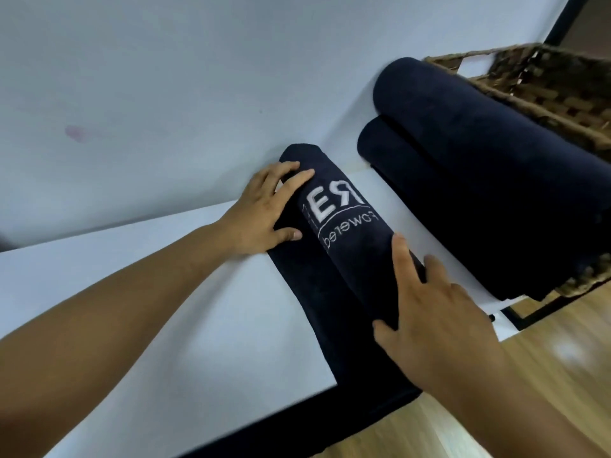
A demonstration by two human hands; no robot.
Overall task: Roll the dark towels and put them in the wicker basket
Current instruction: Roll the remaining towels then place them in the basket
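Half rolled on the white table (165, 309): a dark navy towel (350, 256). Rolled part thick, lying slantwise from the wall toward the near right, with white stitched lettering (337, 209) showing on top. Unrolled part flat on the near side of the roll, reaching the table's dark front edge.

Pressed at both ends. At the far end, left hand (261, 209) laid against the roll, fingers straight and close together over its top, thumb flat on the cloth lower down; nothing pinched. At the near end, right hand (439, 312) flat on the roll, fingers straight and spread apart, thumb out to the side on the unrolled cloth; no curl round the fabric there either.

Farther right, just apart from this roll: two rolled towels (463, 143) of the same dark navy, lying side by side and touching, the farther one thicker. Touching a brown wicker basket (545, 87) at the far right, with more wicker showing by their near ends at the right edge of the view. Cannot tell whether lying inside the basket or only against it.

Behind all this, a pale wall (198, 61) marked by a faint pink smudge (74, 132). At lower right, past the table, light wooden floor (545, 358).
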